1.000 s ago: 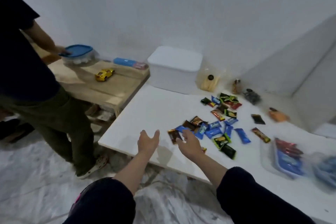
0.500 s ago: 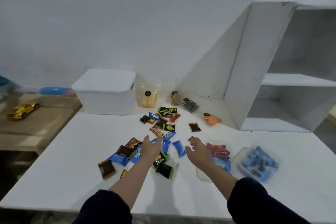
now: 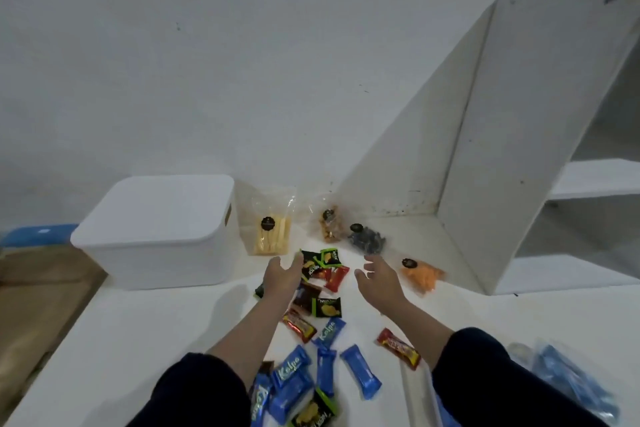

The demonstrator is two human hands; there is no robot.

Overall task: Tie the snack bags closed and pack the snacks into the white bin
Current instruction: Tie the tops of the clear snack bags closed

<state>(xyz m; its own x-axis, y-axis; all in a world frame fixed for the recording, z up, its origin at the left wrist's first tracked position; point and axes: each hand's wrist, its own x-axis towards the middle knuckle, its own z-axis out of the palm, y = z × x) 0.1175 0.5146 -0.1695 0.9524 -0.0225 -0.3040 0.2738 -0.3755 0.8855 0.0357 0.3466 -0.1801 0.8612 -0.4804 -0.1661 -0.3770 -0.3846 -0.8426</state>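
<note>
Hands: left hand [image 3: 282, 276] and right hand [image 3: 381, 279] both spread, holding nothing, over the counter [image 3: 156, 340].
Bags: four clear snack bags [image 3: 270, 229] untied at 12 o'clock.
Bin: white bin [image 3: 156, 236] lidded, 10 o'clock.
Risk: reaching sleeves could sweep loose wrapped snacks [image 3: 325, 336] away.

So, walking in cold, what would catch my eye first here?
Probably the bright scatter of snack packets across the white table, blue ones nearest the camera. Both bare hands, left hand and right hand, reach out open above them, holding nothing. Behind, a lidded white bin sits at left, with clear snack bags beside it along the wall.
</note>
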